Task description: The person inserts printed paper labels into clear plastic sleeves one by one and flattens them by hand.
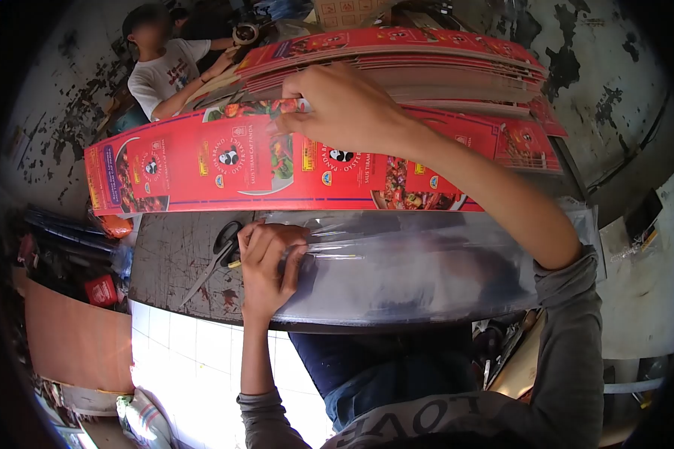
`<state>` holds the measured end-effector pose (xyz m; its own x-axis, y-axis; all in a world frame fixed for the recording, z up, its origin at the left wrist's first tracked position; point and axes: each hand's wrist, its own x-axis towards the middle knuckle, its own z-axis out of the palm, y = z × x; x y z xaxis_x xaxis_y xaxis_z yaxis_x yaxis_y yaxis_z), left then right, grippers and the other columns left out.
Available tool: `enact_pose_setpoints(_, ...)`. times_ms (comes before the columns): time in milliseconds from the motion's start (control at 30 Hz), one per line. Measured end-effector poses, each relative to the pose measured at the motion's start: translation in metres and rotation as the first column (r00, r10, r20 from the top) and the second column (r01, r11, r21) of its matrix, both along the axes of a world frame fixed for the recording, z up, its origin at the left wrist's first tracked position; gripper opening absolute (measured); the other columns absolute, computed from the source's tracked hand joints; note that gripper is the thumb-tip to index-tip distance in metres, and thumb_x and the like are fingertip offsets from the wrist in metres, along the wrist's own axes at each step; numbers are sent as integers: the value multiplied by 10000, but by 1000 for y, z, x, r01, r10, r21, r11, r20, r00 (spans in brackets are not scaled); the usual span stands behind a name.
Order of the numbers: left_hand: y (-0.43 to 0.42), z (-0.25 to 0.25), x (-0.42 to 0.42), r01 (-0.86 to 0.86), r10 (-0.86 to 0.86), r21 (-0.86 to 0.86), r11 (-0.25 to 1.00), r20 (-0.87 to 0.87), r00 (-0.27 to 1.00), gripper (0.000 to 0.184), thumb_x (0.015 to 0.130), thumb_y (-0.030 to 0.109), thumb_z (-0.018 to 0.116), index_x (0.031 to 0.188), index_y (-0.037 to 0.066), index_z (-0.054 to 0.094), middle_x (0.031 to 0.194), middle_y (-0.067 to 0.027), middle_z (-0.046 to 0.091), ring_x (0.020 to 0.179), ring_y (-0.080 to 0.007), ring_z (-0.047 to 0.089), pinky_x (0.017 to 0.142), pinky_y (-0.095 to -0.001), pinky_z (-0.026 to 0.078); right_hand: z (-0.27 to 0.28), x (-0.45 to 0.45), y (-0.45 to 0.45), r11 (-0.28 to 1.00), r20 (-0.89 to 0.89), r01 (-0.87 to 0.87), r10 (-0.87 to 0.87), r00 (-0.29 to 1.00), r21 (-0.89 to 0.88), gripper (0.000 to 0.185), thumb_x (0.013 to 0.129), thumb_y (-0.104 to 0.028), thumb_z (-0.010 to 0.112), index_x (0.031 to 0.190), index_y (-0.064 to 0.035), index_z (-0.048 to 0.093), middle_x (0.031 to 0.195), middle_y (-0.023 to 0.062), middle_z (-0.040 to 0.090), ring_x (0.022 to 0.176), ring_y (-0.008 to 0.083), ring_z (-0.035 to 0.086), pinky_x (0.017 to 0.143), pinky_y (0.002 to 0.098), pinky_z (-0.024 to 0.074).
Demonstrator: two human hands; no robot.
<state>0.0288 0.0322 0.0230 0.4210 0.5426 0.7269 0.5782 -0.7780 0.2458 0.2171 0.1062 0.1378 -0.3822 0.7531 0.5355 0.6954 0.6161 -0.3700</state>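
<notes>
My left hand is closed at the left end of a stack of clear plastic sheets, with creases running from its fingers. Beside that hand lie black-handled scissors, blades towards the lower left. Across the table stretches a long red printed panel with panda logos and food pictures. My right hand is over the panel's upper edge, thumb and fingers curled in a pinch. A faint see-through patch shows at its fingertips; what it holds I cannot make out.
Behind the panel stands a pile of similar red printed panels. A person in a white shirt works at the upper left. The scratched dark tabletop ends at the front edge near my body. A brown board is at the lower left.
</notes>
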Motion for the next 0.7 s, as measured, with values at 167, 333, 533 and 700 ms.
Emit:
enact_pose_setpoints(167, 1, -3, -2, -90, 91, -62, 994, 18, 996, 128, 682, 85, 669, 748, 64, 561, 765, -23, 583, 753, -216, 541, 832, -363, 338, -48, 29, -11, 996, -63, 34, -29, 998, 84, 359, 718, -358, 680, 669, -17, 579, 505, 140, 514, 489, 283, 537, 490, 386, 396)
enact_pose_setpoints(333, 3, -4, -1, -144, 155, -155, 977, 64, 986, 174, 655, 124, 711, 726, 65, 563, 757, -26, 582, 769, -228, 539, 823, -359, 350, -56, 93, -41, 972, 107, 225, -217, 970, -65, 410, 719, -427, 670, 711, -22, 602, 559, 138, 558, 492, 276, 556, 470, 360, 410)
enact_pose_setpoints(533, 16, -3, -15, -185, 218, -246, 951, 116, 969, 238, 601, 163, 758, 664, 40, 564, 876, -70, 551, 798, -234, 540, 722, -345, 407, -81, 174, -60, 948, 147, 311, -298, 943, -72, 423, 692, -438, 695, 707, -27, 599, 522, 109, 525, 430, 220, 507, 449, 341, 384)
enact_pose_setpoints(700, 69, 32, -61, -84, -104, -713, 696, -215, 971, 248, 636, 222, 764, 706, 23, 634, 777, -42, 559, 725, -150, 546, 646, -289, 437, -85, 212, -68, 907, 131, 416, -405, 905, -68, 382, 690, -373, 717, 666, -20, 571, 491, 92, 452, 426, 179, 409, 436, 321, 333)
